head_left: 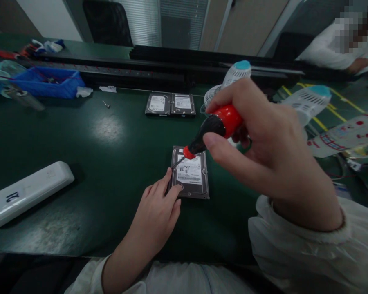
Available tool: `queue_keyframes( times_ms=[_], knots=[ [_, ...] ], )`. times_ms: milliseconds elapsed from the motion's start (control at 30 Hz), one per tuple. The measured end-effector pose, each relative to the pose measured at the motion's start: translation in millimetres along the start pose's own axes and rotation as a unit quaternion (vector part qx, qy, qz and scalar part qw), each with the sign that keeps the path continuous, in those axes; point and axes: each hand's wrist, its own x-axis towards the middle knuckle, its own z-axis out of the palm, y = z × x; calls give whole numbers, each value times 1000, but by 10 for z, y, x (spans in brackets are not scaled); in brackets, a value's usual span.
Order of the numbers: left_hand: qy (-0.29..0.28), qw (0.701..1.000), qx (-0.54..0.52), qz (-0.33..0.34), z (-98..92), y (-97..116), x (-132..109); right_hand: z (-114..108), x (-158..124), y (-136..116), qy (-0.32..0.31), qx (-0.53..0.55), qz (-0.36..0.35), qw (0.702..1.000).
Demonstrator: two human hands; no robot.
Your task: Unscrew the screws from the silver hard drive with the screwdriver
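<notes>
A hard drive lies flat on the green table in front of me, its white label facing up. My left hand holds its left edge, the thumb resting on the top face and the fingertips along the side. In my right hand is a screwdriver with a red and black handle, gripped from above and tilted. Its thin shaft points down and left to the drive's left edge, close by my left fingertips. Whether the tip sits in a screw is too small to tell.
Two more hard drives lie side by side farther back. A blue bin stands at the back left, a white device marked 21 at the left. White slotted holders with turquoise tops are at the right. Another person's sleeve shows far right.
</notes>
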Motion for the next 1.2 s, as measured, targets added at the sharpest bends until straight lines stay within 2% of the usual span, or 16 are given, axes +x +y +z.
queue_keyframes(
  times_ms=[133, 300, 500, 800, 967, 1100, 1200],
  knots=[
    [-8, 1000, 5, -5, -4, -6, -2, 47, -4, 5, 23, -55, 43, 997],
    [-7, 1000, 6, 2, 4, -20, -17, 45, -2, -25, -4, -12, 36, 999],
    [10, 1000, 11, 19, 31, -45, -39, 31, 11, -41, -21, -14, 81, 996],
    [14, 999, 16, 38, 28, -73, -26, 2, 2, -49, -40, 26, 42, 998],
    [4, 999, 13, 33, 5, -59, -20, 25, 5, -65, -16, 2, 75, 997],
    [-1, 1000, 11, 27, -10, -44, -25, 28, 11, -62, -15, 30, 36, 999],
    [-5, 1000, 18, 24, -12, -34, -23, 41, 14, -39, -10, 19, 70, 997]
  ],
)
